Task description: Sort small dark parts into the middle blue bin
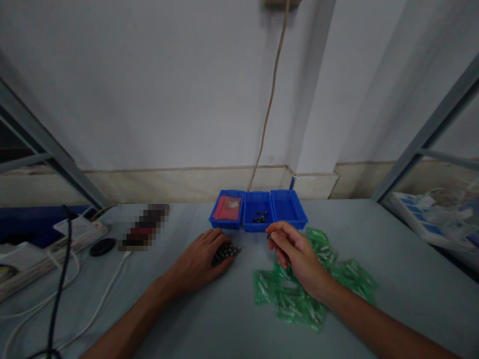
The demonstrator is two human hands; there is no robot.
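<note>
My left hand (204, 260) lies on the table, its fingers curled round a dark block (224, 253) with rows of small shiny spots. Part of that block is hidden under the fingers. My right hand (295, 254) is raised above green plastic bags (295, 305), thumb and fingertips pinched on a small dark metal part (269, 236) whose exact kind I cannot make out. In front of it, the middle blue bin (257, 228) holds several small black parts (260, 218).
The left blue bin (226, 224) contains a red packet (226, 207); another blue bin (288, 208) adjoins on the right. A pixelated object (145, 227), a black ring (102, 247), white cables (108, 294) and a power strip (80, 239) lie left. A wall stands behind the table.
</note>
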